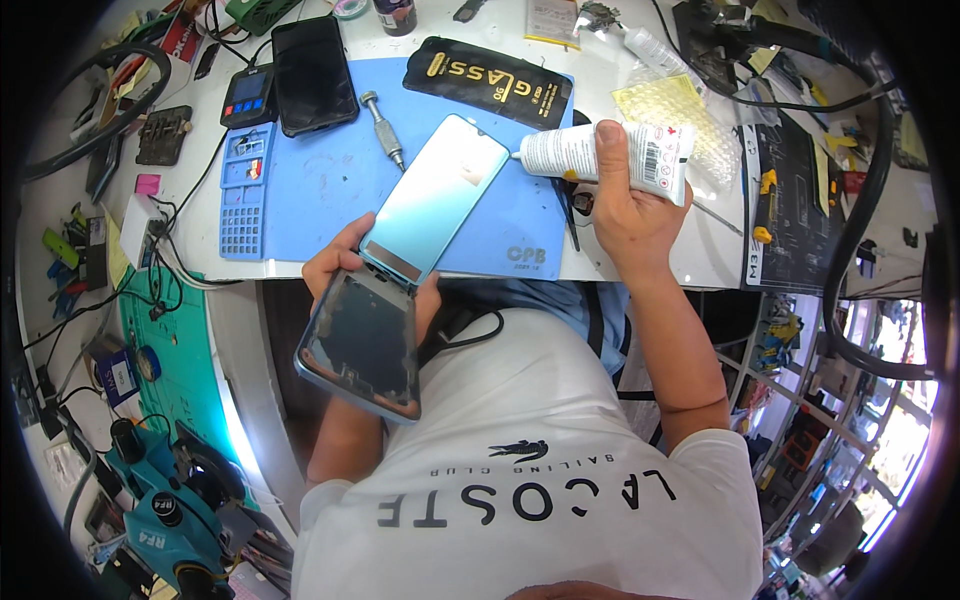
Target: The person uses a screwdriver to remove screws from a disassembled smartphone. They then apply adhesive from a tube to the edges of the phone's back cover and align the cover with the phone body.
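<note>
My left hand (338, 262) is closed around an opened phone, at the meeting edge of its two parts. The dark phone frame (362, 345), with residue along its rim, tilts toward my body. A shiny light-blue phone screen (440, 195) extends from it over the blue mat, joined or held close at the lower end; which, I cannot tell. In my right hand (635, 215) is a white squeeze tube (560, 152), gripped with the thumb on top. Its narrow nozzle points left, close to the screen's upper right edge. Whether anything comes out cannot be seen.
On the blue mat (310, 215) lie a metal screwdriver-like tool (383, 130), a black glass-protector packet (488, 82) and a black phone (313, 75). Bubble wrap (690, 125) is beyond the tube. A teal microscope (170, 510) stands at lower left. Cables (862, 270) loop at both sides.
</note>
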